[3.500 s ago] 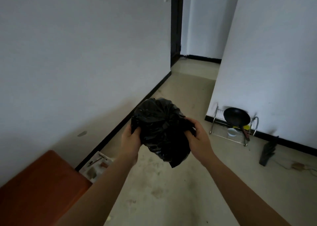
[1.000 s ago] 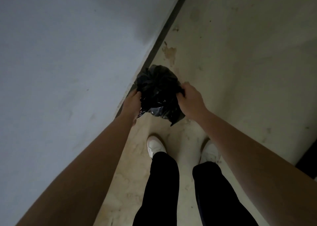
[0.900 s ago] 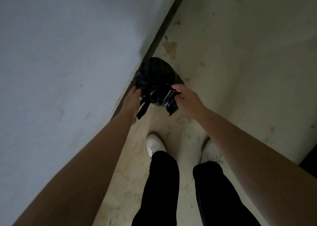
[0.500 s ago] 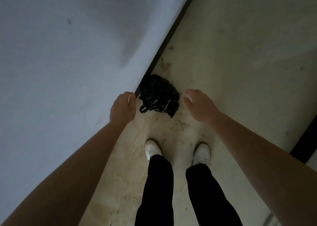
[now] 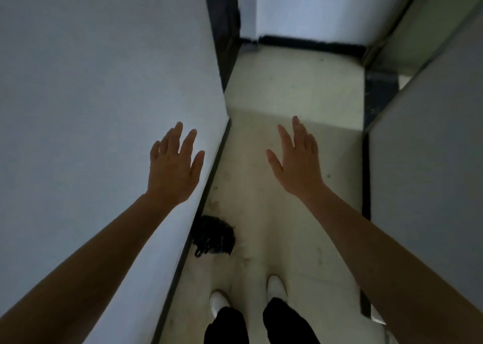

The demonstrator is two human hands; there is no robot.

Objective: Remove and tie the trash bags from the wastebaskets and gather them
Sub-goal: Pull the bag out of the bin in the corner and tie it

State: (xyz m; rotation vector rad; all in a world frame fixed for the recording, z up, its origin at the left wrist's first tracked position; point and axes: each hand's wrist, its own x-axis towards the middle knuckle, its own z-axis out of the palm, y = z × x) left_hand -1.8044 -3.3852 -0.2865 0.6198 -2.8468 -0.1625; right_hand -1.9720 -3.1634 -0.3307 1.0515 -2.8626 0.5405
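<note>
A tied black trash bag (image 5: 214, 236) lies on the pale floor against the dark baseboard of the left wall, just ahead of my white shoes. My left hand (image 5: 173, 166) is raised in front of the left wall, fingers spread and straight, holding nothing. My right hand (image 5: 297, 162) is lifted over the corridor floor, fingers straight, also holding nothing. Both hands are well above and beyond the bag and do not touch it.
A narrow corridor runs ahead between a white wall (image 5: 91, 108) on the left and another wall (image 5: 431, 147) on the right. A dark door frame (image 5: 224, 30) stands ahead on the left. An opening shows ahead on the right. My white shoes (image 5: 275, 286) stand at the bottom.
Both hands let go of the bag, which now rests on the floor by the wall. The hands rose and opened wide, and the view lifted toward the corridor.
</note>
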